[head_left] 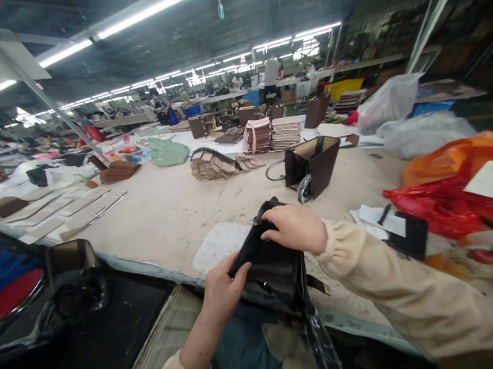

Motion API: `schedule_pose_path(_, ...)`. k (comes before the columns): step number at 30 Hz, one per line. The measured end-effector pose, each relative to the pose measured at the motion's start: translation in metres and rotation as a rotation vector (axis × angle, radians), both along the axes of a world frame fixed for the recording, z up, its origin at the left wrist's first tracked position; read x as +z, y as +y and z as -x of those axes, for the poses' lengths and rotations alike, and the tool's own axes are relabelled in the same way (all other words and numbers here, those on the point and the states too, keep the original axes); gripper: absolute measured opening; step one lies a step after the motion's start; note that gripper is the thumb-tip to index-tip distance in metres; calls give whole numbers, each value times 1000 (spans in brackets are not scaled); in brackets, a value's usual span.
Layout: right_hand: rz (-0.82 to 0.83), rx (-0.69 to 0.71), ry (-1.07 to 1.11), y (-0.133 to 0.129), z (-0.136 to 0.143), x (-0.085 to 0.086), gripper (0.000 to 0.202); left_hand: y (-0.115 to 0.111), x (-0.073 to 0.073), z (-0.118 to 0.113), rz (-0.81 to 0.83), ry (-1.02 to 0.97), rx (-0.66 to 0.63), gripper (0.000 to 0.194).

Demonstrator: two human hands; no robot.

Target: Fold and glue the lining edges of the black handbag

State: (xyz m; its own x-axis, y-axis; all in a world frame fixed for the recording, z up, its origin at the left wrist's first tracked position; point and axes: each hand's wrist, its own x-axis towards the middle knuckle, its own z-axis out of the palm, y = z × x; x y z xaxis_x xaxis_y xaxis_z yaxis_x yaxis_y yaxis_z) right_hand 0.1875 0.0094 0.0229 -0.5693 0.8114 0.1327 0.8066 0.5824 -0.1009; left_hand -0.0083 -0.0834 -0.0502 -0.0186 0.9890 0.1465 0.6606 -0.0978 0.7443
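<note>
A black bag (272,274) lies tilted over the table's front edge, its plastic-wrapped strap hanging down to the right. My left hand (225,282) is closed round the near left end of the bag's rim, thumb on the inner side. Over the upper part of the opening is my right hand (294,226), its fingers bent and touching the black rim near the far corner. Whether its fingertips pinch anything small cannot be made out. Beyond the hands, a dark brown bag (321,169) stands upright and open, with a wrapped handle at its front.
Stacked brown and beige pieces (214,165) lie mid-table, near a green plastic bag (168,152). Red plastic (439,208) and orange plastic (450,159) bags are at the right, beside a black pad (411,237). Flat panels (80,209) lie left, above a red stool (9,299). People are far back.
</note>
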Motion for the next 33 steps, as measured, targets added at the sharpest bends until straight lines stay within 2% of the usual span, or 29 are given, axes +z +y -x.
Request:
schedule_pose_path(4,14,33,-95,4,1,-6,16,2,-3,3,-12,-12,7,32)
schedule_pose_path(9,49,134,-95,-2,-10,-7,14,3,-4,6,-17,-17,2,30)
schedule_pose_path(13,38,70,14,2,-15,-7,19,4,-4,5,-12,-26,-18,29)
schedule_pose_path(17,22,37,143,6,-8,-4,27,3,-5,3,-11,-16,-45,29)
schedule_pose_path(25,-6,-61,107,2,12,-7,25,2,-3,1,-30,19,-54,29)
schedule_pose_path(33,-42,-28,109,0,15,-8,25,1,-2,1,-8,17,-51,30)
